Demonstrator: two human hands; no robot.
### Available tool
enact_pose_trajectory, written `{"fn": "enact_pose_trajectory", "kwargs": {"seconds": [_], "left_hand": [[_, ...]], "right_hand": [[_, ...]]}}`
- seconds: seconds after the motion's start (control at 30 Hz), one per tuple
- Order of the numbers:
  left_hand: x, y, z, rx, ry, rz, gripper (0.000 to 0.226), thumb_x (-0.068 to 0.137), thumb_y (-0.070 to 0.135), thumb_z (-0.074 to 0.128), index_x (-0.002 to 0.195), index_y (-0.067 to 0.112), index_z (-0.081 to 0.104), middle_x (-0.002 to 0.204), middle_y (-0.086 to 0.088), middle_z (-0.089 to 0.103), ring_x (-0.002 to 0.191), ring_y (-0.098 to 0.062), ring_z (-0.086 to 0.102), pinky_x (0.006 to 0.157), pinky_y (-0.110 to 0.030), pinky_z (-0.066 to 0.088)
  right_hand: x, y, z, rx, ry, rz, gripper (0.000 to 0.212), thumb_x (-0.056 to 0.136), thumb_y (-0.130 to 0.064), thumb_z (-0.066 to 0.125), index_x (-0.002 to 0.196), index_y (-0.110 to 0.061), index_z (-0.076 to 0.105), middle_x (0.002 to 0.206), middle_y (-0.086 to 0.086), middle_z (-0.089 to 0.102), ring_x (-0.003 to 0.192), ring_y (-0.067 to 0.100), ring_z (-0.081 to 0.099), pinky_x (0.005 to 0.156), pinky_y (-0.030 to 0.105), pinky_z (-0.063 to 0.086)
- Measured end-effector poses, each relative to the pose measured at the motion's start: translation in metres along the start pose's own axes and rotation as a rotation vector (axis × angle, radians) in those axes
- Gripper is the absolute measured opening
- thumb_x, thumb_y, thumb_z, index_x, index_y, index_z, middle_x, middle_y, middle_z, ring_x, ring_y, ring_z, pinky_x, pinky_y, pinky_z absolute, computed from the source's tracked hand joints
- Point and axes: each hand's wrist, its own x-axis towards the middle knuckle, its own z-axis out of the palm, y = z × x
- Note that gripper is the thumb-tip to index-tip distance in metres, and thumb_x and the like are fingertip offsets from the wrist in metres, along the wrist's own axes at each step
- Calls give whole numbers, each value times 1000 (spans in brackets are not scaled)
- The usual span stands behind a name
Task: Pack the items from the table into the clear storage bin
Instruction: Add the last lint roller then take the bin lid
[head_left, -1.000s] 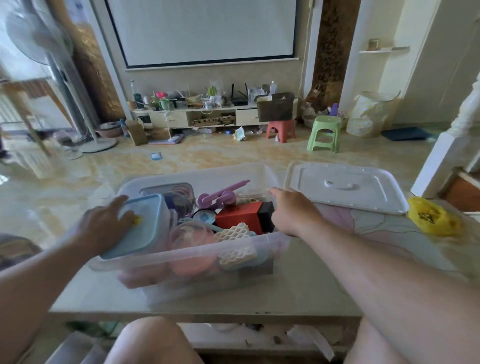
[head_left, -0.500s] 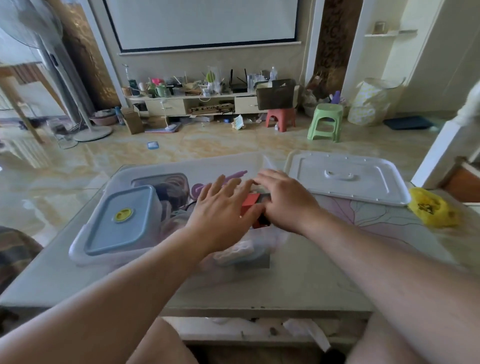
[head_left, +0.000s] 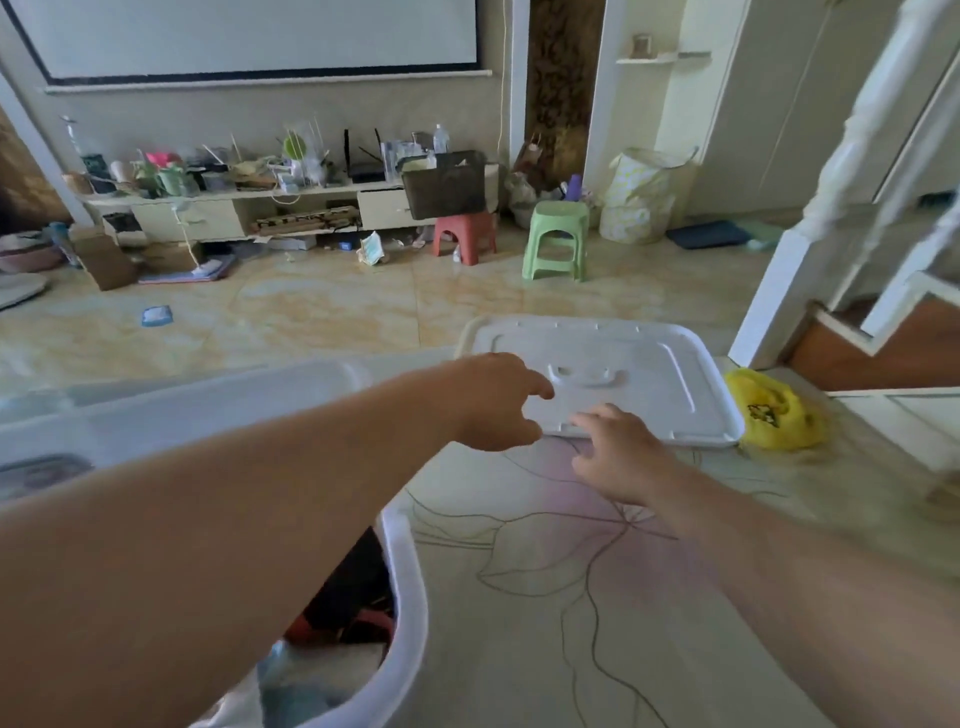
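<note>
The clear storage bin fills the lower left; my left forearm crosses over it and hides most of its contents, with only a dark and red item showing inside. A white bin lid lies flat on the table further right. My left hand hovers at the lid's near left corner, fingers loosely extended toward the lid handle. My right hand reaches to the lid's near edge with fingers spread, fingertips at the rim. Neither hand holds anything.
A yellow plastic bag lies on the table right of the lid. The table top has a line-drawn flower pattern. Beyond the table are a green stool, a red stool and a cluttered TV cabinet. A white stair post stands at right.
Both hands left the bin's contents and moved right to the white lid. The view swung right, so the bin now sits at the lower left.
</note>
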Motion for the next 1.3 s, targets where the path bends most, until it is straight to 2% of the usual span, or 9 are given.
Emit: {"fn": "enact_pose_trajectory", "kwargs": {"seconds": [0.27,0.47,0.57,0.67,0.77,0.9,1.03,1.2,1.3], "left_hand": [[88,6,53,333,-410,-106,82,98,57,55,163,38,9,158,-5,35,135,-33,50,103,-44,46],[80,13,59,219,-502,-188,66,103,63,37,157,24,40,150,-3,53,138,-27,50,117,-43,34],[73,8,50,218,-526,-316,64,103,61,38,141,14,58,123,-2,69,107,-23,67,106,-41,46],[72,4,47,263,-547,-457,66,106,53,43,158,13,36,160,-11,41,138,-29,49,112,-42,38],[76,-5,57,-141,-688,-720,94,97,49,65,165,15,9,170,-18,10,141,-47,43,102,-55,49],[89,-8,65,-352,-376,-762,108,94,47,70,164,21,-8,166,-26,19,127,-49,54,61,-48,55],[82,-9,53,-558,-125,-839,110,94,41,71,163,25,-13,169,-21,9,135,-54,44,93,-64,51],[31,-1,4,-1312,389,-820,60,101,59,43,139,14,55,133,-14,61,112,-34,60,100,-45,46],[-34,-1,-44,-1679,656,-757,66,97,75,32,113,19,63,110,-6,68,98,-27,64,102,-42,45]], "right_hand": [[13,34,35,-95,21,25,58,94,-52,47,147,-28,43,149,-2,40,136,30,37,107,53,38],[-26,59,25,98,307,101,37,97,-46,47,70,-23,58,78,-6,62,89,27,63,79,38,44],[-30,88,14,70,362,165,20,92,-37,52,93,-28,70,102,-6,63,105,28,59,82,38,49],[-32,118,2,-79,198,367,42,89,-47,50,131,-39,56,142,-1,40,129,31,38,100,48,42],[-36,149,-1,-22,99,543,68,84,-60,48,147,-39,30,157,4,17,134,40,32,101,55,41],[-37,165,7,185,103,593,88,84,-66,50,155,-36,8,154,16,26,131,45,44,100,52,43],[-51,164,-5,206,239,624,78,85,-59,54,152,-34,22,137,18,43,126,44,47,95,51,44],[-80,114,-63,418,645,496,78,85,-45,62,152,-35,24,140,17,44,130,38,44,102,52,44],[-103,65,-123,762,967,294,68,103,-41,53,162,-20,26,161,13,35,146,26,33,114,35,27]]}}
